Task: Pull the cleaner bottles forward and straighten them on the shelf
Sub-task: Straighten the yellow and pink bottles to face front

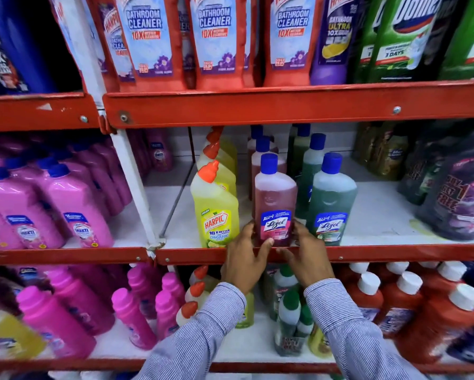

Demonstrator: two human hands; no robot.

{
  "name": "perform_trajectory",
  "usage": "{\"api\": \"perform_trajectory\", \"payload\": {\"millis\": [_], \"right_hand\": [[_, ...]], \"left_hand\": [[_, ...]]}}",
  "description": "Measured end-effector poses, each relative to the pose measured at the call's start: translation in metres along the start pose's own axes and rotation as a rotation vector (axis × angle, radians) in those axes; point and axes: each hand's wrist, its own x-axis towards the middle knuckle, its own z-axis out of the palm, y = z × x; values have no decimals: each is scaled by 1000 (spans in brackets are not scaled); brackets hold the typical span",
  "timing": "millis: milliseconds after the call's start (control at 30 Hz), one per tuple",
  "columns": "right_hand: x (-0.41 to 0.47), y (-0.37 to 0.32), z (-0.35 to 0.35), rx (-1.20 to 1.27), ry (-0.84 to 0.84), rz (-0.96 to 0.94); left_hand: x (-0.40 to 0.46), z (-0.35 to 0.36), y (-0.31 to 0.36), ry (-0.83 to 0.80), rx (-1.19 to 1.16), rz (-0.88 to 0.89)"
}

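Observation:
A pink Lizol bottle (274,198) with a blue cap stands upright at the front edge of the middle shelf (395,252). My left hand (244,256) grips its lower left side and my right hand (304,255) grips its lower right side. More pink Lizol bottles (263,154) line up behind it. A green Lizol bottle (331,198) stands right beside it at the front, with others behind. On its left a row of yellow Harpic bottles (215,207) with orange caps runs front to back.
Pink bottles (74,207) fill the left bay. Dark multi-pack bottles (455,193) sit at the right, set back. Red Harpic bathroom cleaner bottles (219,42) crowd the upper shelf. Bare white shelf shows between the green Lizol row and the dark packs.

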Motion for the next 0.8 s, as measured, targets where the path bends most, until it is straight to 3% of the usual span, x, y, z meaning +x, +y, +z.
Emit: {"api": "perform_trajectory", "payload": {"millis": [433,800], "right_hand": [[-2,7,0,16,48,28],[-5,13,-9,42,85,-49]], "left_hand": [[4,-1,4,19,106,-29],[-3,3,9,77,-34,-88]]}}
